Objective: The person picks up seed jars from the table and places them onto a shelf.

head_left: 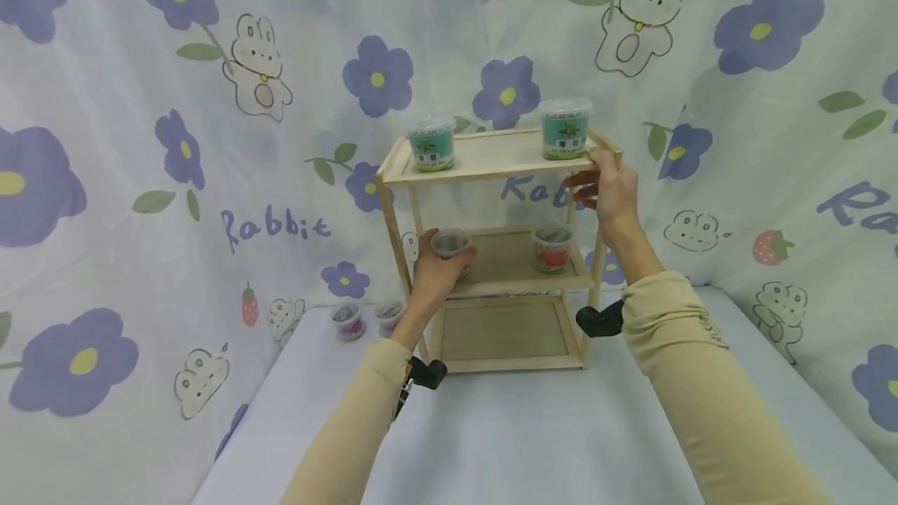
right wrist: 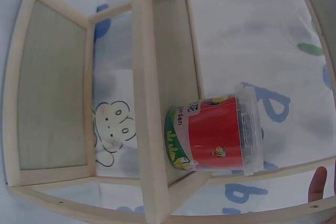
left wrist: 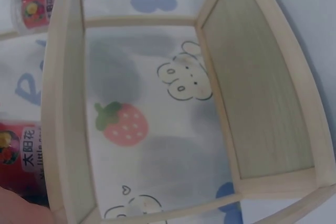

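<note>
My left hand (head_left: 435,279) grips a clear-lidded plastic tub (head_left: 450,241) at the left end of the rack's middle shelf. In the left wrist view this tub (left wrist: 18,156) shows a red label with a flower picture, and a bit of my hand (left wrist: 23,209) lies against it. My right hand (head_left: 617,195) holds the right front corner of the wooden rack's top shelf (head_left: 491,171), thumb at the edge and fingers below it. Another red-labelled tub (head_left: 552,253) stands upright on the middle shelf's right side; the right wrist view shows this tub (right wrist: 215,136) close up.
Two green-labelled tubs, a left one (head_left: 431,148) and a right one (head_left: 565,133), stand on the top shelf. Left of the rack, two purple-labelled tubs (head_left: 347,323) sit on the white table (head_left: 505,443). A patterned curtain (head_left: 281,154) hangs behind.
</note>
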Motion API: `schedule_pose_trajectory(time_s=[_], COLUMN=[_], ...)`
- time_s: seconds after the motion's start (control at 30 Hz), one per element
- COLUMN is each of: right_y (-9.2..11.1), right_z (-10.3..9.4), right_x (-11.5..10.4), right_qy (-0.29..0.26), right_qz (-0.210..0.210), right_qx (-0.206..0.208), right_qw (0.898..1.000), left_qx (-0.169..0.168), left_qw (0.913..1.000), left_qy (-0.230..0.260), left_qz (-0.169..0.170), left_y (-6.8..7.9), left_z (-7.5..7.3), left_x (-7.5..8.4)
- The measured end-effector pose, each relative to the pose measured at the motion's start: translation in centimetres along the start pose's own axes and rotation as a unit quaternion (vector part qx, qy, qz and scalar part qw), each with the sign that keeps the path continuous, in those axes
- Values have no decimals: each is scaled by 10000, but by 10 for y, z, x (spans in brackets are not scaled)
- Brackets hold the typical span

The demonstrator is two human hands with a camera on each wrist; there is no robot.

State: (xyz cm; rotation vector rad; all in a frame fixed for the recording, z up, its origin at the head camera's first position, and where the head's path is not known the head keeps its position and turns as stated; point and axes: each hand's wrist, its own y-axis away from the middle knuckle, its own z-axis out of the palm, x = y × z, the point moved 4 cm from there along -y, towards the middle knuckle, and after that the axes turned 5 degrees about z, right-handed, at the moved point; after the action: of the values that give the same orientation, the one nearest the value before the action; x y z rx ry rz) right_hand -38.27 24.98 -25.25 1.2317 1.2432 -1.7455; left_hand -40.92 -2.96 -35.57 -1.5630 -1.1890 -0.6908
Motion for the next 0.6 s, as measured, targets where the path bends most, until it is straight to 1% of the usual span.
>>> schedule_pose_trajectory(time_s=[0.23, 0.43, 0.6], right_y=[-1, 0, 0], right_z=[-1, -1, 0], right_x=[-2, -2, -1], right_qy=[-5, 32, 5], right_qz=[-47, -54, -26], right_qx=[6, 12, -4], right_qw=[10000, 10000, 10000], left_qx=[-87, -146, -57], left_qw=[10000, 9997, 9996], left_qy=[-13, 166, 269], left_qz=[-40, -116, -105], left_y=[0, 0, 2], left_z=[0, 1, -1], left_x=[3, 0, -2])
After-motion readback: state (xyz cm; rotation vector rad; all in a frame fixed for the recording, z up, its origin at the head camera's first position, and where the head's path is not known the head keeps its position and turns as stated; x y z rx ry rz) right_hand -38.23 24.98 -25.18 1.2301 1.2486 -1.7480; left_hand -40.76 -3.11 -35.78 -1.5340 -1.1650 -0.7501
